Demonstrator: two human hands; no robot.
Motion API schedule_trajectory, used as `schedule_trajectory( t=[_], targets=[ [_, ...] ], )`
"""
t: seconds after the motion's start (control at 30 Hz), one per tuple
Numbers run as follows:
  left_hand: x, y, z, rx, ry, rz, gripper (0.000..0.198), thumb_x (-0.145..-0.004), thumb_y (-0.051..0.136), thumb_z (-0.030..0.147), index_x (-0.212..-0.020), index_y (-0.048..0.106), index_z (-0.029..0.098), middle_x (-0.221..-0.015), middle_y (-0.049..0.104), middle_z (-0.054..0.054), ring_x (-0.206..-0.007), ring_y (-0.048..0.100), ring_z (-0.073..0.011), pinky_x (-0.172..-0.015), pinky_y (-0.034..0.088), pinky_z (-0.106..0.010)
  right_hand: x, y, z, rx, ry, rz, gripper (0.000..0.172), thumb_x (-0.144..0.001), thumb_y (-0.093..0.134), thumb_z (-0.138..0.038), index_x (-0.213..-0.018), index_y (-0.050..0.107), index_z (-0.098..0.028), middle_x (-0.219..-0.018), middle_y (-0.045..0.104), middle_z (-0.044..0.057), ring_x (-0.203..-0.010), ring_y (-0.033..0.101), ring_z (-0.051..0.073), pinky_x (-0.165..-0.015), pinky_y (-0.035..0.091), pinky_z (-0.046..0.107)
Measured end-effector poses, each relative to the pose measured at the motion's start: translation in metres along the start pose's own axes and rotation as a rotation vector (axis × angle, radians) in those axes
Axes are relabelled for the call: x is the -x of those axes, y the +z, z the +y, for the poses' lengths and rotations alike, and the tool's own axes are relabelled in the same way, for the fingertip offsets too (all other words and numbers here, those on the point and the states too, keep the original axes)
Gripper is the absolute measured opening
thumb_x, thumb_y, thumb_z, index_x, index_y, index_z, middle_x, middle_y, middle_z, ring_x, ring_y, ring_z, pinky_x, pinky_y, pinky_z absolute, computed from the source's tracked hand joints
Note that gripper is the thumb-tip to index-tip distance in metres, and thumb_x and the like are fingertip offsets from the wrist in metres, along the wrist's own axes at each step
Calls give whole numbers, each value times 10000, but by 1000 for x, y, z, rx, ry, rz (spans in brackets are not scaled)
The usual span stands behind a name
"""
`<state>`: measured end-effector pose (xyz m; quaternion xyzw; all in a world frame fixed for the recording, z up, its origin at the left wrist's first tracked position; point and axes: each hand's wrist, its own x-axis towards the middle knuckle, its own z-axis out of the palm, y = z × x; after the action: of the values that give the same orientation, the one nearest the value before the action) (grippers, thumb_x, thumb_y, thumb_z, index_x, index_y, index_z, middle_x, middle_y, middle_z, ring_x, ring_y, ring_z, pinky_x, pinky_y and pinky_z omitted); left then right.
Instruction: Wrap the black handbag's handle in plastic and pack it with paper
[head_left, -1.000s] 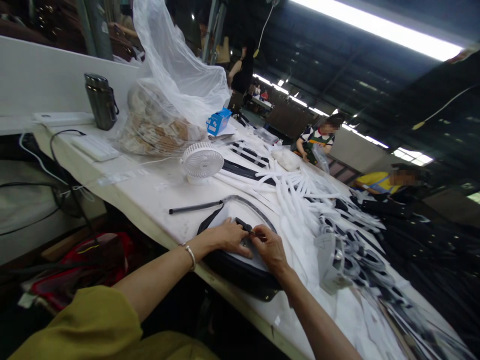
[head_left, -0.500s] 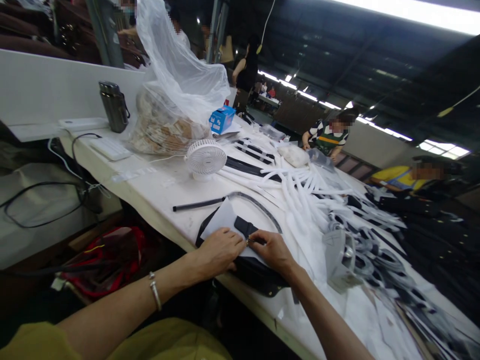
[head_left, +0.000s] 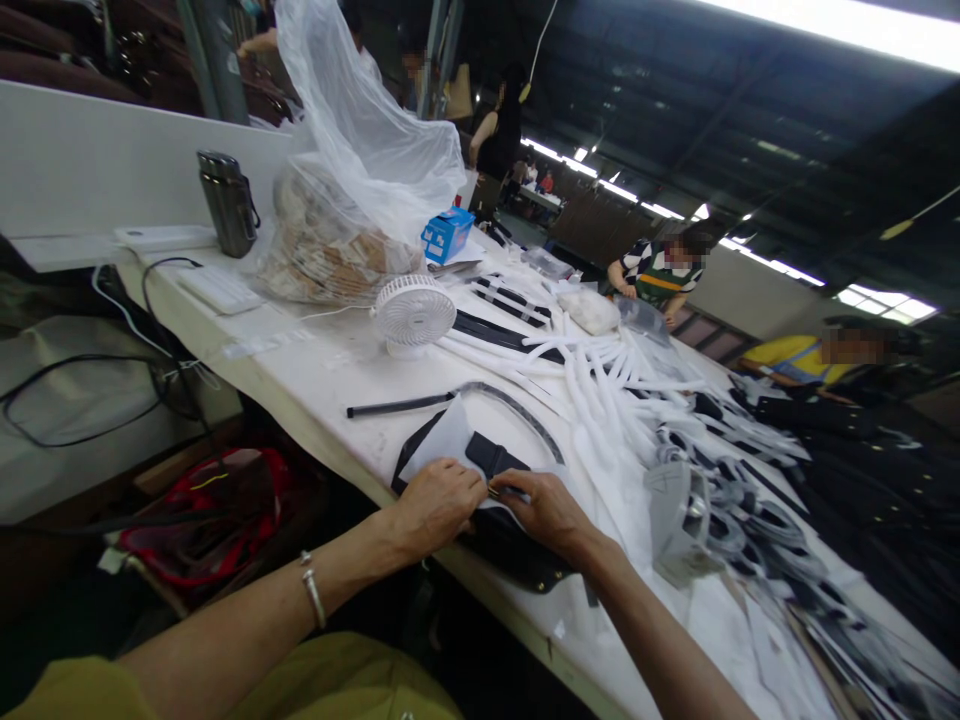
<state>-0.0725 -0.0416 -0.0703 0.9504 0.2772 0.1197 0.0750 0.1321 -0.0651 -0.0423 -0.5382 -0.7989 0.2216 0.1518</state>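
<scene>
A black bag (head_left: 517, 560) with small gold studs along its lower edge lies at the table's front edge. White paper (head_left: 450, 440) lies over its upper side, and a dark strap tab (head_left: 493, 455) rests on the paper. My left hand (head_left: 439, 500) has its fingers curled over the bag's near side, pressing the paper and the edge. Facing it, my right hand (head_left: 544, 510) pinches at a small brass-coloured metal piece (head_left: 493, 491) below the tab. The fingertips of both hands nearly meet, which partly hides this piece. Behind the bag curves a long dark strap (head_left: 517, 405).
A small white fan (head_left: 414, 310), a blue box (head_left: 448, 236), a plastic bag of tan pieces (head_left: 337, 250) and a dark flask (head_left: 227, 205) stand farther back. White foam strips (head_left: 600, 390) and rolled grey strips (head_left: 750, 520) cover the right side. Co-workers sit across the table.
My right hand's fingers have flattened and shifted slightly left at the metal piece. My left hand stays nearly in place on the bag.
</scene>
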Motion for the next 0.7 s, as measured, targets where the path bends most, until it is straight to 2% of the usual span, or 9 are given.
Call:
schedule_trajectory(
  t=[0.1,0.27,0.47,0.7],
  targets=[
    [2,0,-1,1,-24,23,396,-778,777,279,-1083,552,165,-1035,656,-73,-937,636,-260,-853,478,-379,0,-1,-3,-26,43,-17,241,-896,532,-202,-1014,725,-287,-971,760,-15,-899,705,178,-839,501,284],
    [7,6,-6,19,99,50,484,-791,767,267,-1201,513,230,-1251,601,-64,-1057,608,-263,-882,465,-368,-1,9,3,-65,126,14,240,-868,562,-213,-1048,711,-269,-949,765,-5,-903,713,193,-850,517,308],
    [13,15,-10,121,83,9,346,-845,702,272,-1147,546,203,-1073,659,-62,-1008,614,-232,-910,431,-344,1,20,5,-53,141,22,237,-825,568,-165,-968,730,-262,-965,764,-10,-924,708,186,-871,513,301],
    [14,16,-13,168,83,5,332,-845,698,258,-1145,560,220,-1094,665,-55,-1029,614,-225,-900,419,-327,-1,16,0,80,70,-57,271,-893,515,-170,-1012,735,-274,-978,762,-1,-892,701,174,-820,492,264]
  ],
)
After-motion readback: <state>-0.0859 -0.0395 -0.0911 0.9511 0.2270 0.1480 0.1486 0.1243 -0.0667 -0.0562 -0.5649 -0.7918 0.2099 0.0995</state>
